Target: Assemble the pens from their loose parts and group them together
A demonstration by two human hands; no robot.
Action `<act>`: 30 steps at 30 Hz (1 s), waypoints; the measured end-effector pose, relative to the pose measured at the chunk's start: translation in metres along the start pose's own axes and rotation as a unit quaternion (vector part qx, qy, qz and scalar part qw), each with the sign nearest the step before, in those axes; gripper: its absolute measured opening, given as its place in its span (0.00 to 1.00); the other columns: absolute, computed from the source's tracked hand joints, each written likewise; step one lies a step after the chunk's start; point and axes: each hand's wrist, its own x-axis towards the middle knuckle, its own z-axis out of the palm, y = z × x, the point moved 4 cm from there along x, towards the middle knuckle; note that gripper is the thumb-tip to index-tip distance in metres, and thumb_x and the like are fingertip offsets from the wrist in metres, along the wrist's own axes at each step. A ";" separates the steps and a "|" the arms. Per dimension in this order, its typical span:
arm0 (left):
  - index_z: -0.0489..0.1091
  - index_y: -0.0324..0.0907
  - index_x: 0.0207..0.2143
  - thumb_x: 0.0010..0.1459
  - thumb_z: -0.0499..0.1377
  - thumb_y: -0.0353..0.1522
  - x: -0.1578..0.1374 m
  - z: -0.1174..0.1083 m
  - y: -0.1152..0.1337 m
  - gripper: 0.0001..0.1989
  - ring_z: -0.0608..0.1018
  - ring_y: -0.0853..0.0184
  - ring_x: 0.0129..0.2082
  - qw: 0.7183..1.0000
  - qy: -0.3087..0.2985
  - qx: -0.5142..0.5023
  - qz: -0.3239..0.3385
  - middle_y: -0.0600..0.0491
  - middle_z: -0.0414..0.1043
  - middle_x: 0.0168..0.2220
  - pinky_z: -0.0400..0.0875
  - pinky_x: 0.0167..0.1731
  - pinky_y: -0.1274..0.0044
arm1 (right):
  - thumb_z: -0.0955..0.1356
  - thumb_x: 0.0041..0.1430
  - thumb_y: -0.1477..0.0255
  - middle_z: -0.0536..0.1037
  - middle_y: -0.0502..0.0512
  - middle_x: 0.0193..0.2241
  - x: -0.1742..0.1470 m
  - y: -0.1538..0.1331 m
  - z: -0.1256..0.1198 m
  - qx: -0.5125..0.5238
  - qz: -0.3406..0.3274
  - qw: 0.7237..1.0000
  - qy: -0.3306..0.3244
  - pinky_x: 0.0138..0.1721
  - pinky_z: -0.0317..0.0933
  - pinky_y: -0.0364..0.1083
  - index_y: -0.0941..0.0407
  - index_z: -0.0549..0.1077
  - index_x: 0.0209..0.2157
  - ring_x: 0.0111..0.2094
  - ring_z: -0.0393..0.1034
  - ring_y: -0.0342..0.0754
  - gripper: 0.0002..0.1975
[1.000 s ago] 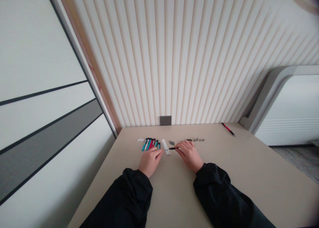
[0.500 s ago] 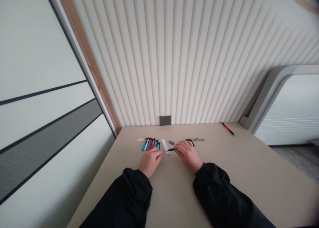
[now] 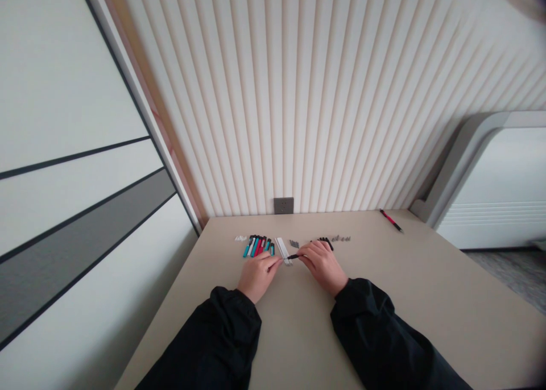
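**Both hands pinched, small parts meeting mid-table**

Left hand [image 3: 257, 275], just left of bottom center: thumb and fingertips together, pinched on a thin piece [image 3: 284, 259]. Too small to say what it is. Right hand [image 3: 323, 265], right of center: thumb and fingers clamped on a short black rod [image 3: 293, 256]. The rod points left toward the left fingertips, and its tip is at or very near the thin piece. Can't tell if one is inside the other. Both parts sit between the hands, a little below the middle of the frame, over the near ends of some white sticks [image 3: 281, 248].

Parts lie loose, straight on the beige table [image 3: 294, 333], sorted in groups along a rough row. Left to right: small white bits [image 3: 240, 239]; colored pen barrels [image 3: 258, 245] side by side in teal, white and red with dark ends, just beyond the left hand; the white sticks; small gray pieces [image 3: 294, 244]; short black pieces [image 3: 326, 242] partly behind the right hand; small gray clips [image 3: 341, 239]. Can't see into the barrels from here, so contents unknown.

A red and black pen [image 3: 391, 221] lies well apart from the row, right of center, near the table's far edge.

Around it: dark wall socket [image 3: 284, 206] at center, ribbed wall panel [image 3: 298, 94] filling the top, white and gray cabinet [image 3: 63, 219] on the left, pale headboard [image 3: 495, 179] at right. Black sleeves [image 3: 213, 336] come in from the bottom edge.
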 end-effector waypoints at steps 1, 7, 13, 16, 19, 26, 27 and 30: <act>0.76 0.44 0.34 0.64 0.52 0.35 0.000 0.001 0.001 0.13 0.73 0.70 0.27 1.000 -0.003 0.000 0.004 0.54 0.69 0.27 0.61 0.28 0.79 | 0.64 0.65 0.71 0.78 0.54 0.36 0.000 -0.001 0.001 0.005 -0.005 1.000 -0.003 0.45 0.55 0.49 0.54 0.73 0.38 0.39 0.68 0.48 0.05; 0.76 0.44 0.35 0.64 0.52 0.35 0.000 0.000 0.004 0.13 0.74 0.70 0.28 1.000 0.004 0.005 0.017 0.53 0.70 0.27 0.62 0.29 0.79 | 0.65 0.64 0.71 0.78 0.53 0.36 0.000 -0.004 0.002 0.025 -0.013 1.000 -0.009 0.44 0.57 0.48 0.54 0.73 0.39 0.40 0.68 0.48 0.05; 0.76 0.44 0.35 0.64 0.52 0.36 0.000 -0.001 0.005 0.13 0.73 0.71 0.26 0.999 0.018 0.009 0.030 0.54 0.69 0.27 0.62 0.27 0.80 | 0.65 0.64 0.71 0.77 0.56 0.37 -0.001 -0.001 0.004 0.041 -0.018 0.999 0.005 0.43 0.60 0.50 0.54 0.73 0.43 0.40 0.69 0.50 0.08; 0.76 0.44 0.37 0.64 0.52 0.35 -0.001 -0.003 0.006 0.12 0.72 0.71 0.27 0.998 0.038 -0.002 0.040 0.54 0.70 0.27 0.63 0.28 0.80 | 0.65 0.64 0.70 0.77 0.57 0.37 -0.003 0.000 0.005 0.076 -0.008 0.997 0.030 0.42 0.62 0.50 0.54 0.72 0.46 0.39 0.69 0.50 0.10; 0.76 0.43 0.39 0.64 0.52 0.34 -0.003 -0.006 0.007 0.12 0.73 0.70 0.27 0.997 0.058 -0.010 0.050 0.53 0.70 0.27 0.65 0.30 0.80 | 0.64 0.64 0.70 0.76 0.56 0.37 -0.005 0.000 0.004 0.136 0.020 0.988 0.066 0.42 0.65 0.49 0.53 0.70 0.49 0.39 0.70 0.49 0.12; 0.74 0.43 0.46 0.64 0.52 0.33 -0.004 -0.010 0.011 0.13 0.75 0.68 0.31 0.995 0.070 -0.040 0.062 0.50 0.72 0.30 0.69 0.34 0.78 | 0.65 0.63 0.70 0.76 0.56 0.36 -0.008 -0.005 0.000 0.193 0.038 0.975 0.104 0.40 0.68 0.48 0.53 0.68 0.49 0.35 0.71 0.48 0.13; 0.73 0.44 0.47 0.64 0.52 0.32 -0.003 -0.011 0.012 0.13 0.75 0.67 0.32 0.995 0.066 -0.050 0.062 0.50 0.72 0.31 0.70 0.36 0.77 | 0.65 0.63 0.70 0.76 0.57 0.36 -0.008 -0.005 0.000 0.194 0.035 0.975 0.103 0.40 0.68 0.48 0.53 0.68 0.49 0.36 0.71 0.48 0.13; 0.68 0.44 0.52 0.63 0.53 0.31 -0.002 -0.010 0.015 0.16 0.76 0.65 0.37 0.993 0.050 -0.092 0.054 0.49 0.73 0.37 0.71 0.39 0.75 | 0.64 0.63 0.70 0.75 0.57 0.36 -0.006 -0.006 0.002 0.202 0.022 0.976 0.084 0.40 0.68 0.48 0.54 0.69 0.49 0.36 0.71 0.48 0.13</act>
